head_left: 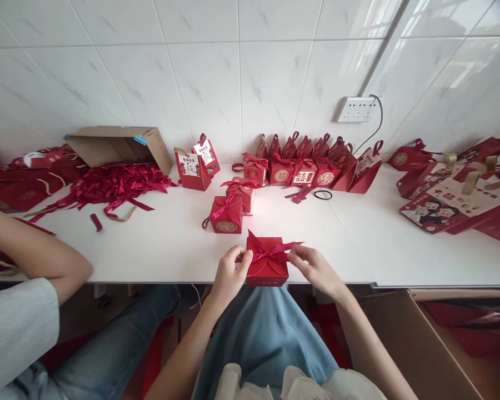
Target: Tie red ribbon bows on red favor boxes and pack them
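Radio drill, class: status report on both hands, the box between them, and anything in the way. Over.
Left hand and right hand pinching ribbon at opposite sides. Red box bow-topped, at table edge. Two ribboned boxes beyond, not blocking.

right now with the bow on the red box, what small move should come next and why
Probably a gentle, even outward pull to snug and level the ribbon bow: it already sits formed on top of the red box, and the left hand and right hand are at its opposite sides.
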The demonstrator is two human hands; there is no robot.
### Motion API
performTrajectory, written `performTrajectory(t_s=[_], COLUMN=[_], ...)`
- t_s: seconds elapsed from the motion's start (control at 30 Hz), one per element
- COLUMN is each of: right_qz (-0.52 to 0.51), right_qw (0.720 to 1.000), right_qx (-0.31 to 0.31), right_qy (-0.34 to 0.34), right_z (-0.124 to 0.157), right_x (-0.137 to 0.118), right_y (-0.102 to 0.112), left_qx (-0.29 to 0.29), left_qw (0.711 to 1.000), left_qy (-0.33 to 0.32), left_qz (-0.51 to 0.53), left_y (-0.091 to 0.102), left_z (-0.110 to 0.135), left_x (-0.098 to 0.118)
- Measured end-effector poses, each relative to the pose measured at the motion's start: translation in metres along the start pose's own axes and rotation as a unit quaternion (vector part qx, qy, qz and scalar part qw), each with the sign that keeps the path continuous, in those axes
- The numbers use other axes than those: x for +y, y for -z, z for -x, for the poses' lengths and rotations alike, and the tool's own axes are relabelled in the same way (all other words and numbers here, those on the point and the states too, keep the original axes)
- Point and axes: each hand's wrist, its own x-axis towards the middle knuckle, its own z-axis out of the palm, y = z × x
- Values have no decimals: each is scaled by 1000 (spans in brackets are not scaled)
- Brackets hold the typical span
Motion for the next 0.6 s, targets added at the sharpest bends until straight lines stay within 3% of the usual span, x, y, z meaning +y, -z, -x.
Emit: performTrajectory(t_s=[0.1,0.17,0.27,0.37,0.5,0.6], right_qz=[111,162,188,153,101,81], right_qw=[983,967,966,970,973,978], right_qx=[143,169,26,-89,-133,-125], right_qy=[25,96,174,165,158,148], right_z=[-11,-25,-52,-72,-81,-84], right_x=[-14,-24,-33,-33,-29,-29], right_y=[12,10,-5,-21,-29,-33], left_qx=[22,56,55,21,4,-10], left_qw=[999,991,962,941,934,939], left_qy=[-36,-104,-223,-273,-289,-286], left_qz=[-23,-62,-146,-199,-209,-192], left_y=[-2,-4,-5,-3,-2,-4], left_z=[0,0,-2,-3,-2,-1], left_x=[-2,-3,-3,-1,0,0])
